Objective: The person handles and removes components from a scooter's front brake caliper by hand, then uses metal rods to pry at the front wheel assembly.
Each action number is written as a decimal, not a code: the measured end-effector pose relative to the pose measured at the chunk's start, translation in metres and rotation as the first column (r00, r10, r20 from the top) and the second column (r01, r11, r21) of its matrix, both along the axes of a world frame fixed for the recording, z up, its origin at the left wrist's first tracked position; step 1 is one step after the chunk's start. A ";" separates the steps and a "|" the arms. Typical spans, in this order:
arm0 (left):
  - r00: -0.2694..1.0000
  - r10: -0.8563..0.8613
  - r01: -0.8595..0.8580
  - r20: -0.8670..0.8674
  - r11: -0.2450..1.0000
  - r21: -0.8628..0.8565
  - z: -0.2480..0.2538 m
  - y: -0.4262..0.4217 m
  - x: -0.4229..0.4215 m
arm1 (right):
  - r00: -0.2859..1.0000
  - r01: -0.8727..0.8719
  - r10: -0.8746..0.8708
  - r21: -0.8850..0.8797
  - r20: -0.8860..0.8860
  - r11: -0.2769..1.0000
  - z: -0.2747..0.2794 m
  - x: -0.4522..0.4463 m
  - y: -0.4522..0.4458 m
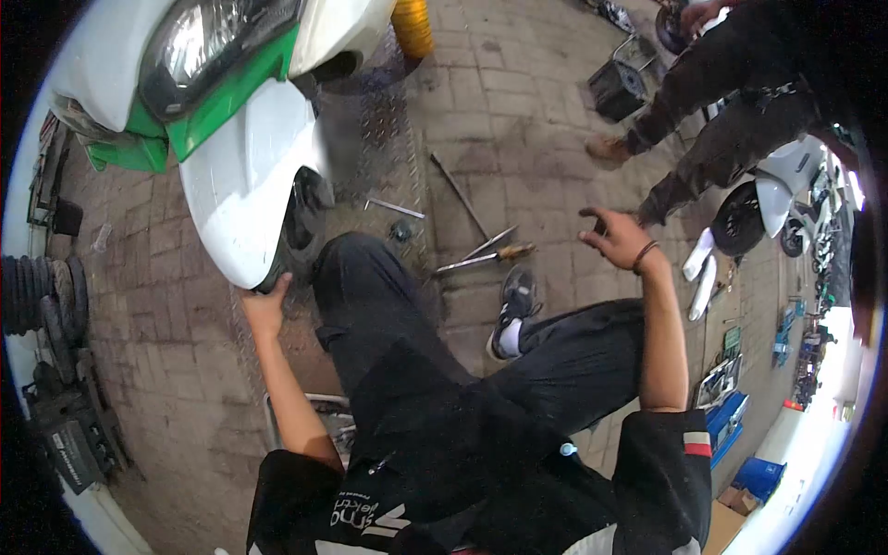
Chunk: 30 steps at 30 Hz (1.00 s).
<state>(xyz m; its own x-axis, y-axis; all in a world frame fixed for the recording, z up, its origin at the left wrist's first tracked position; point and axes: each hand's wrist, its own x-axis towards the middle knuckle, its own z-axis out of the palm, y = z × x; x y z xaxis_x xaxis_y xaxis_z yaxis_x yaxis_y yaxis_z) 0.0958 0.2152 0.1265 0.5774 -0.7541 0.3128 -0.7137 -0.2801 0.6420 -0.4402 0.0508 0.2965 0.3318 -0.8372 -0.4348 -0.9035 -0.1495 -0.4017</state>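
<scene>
A white and green scooter stands at the upper left, its white front fender (239, 185) over a black front tyre (298, 227). My left hand (266, 307) is closed on the tyre just below the fender's tip; the thumb shows, while the other fingers are partly hidden. My right hand (618, 242) hangs in the air over the paving with curved fingers apart and nothing in it. Between my legs and the right hand lie long metal tools, including a bar (460, 197) and a tool with a brownish handle (486, 260). A thin metal rod (396, 208) lies beside the wheel.
A person in dark trousers (731, 139) stands at the upper right near a black crate (618, 91). Stacked tyres (42, 296) line the left wall. A metal tray (305, 403) sits by my left arm. A blue toolbox (727, 427) lies at the right.
</scene>
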 end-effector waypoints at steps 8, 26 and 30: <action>0.853 -0.167 0.286 -0.494 0.942 0.177 -0.030 0.009 0.060 | 0.999 -0.037 0.037 -0.048 -0.010 0.998 0.003 0.005 0.005; 0.741 -0.191 0.291 -0.644 0.955 0.053 -0.005 0.009 0.068 | 1.000 -0.003 0.005 -0.114 0.022 0.993 0.013 0.001 0.012; 0.894 -0.137 0.176 -0.427 0.983 0.052 0.021 0.006 0.036 | 0.998 -0.004 0.011 -0.118 0.060 0.993 0.010 -0.001 0.014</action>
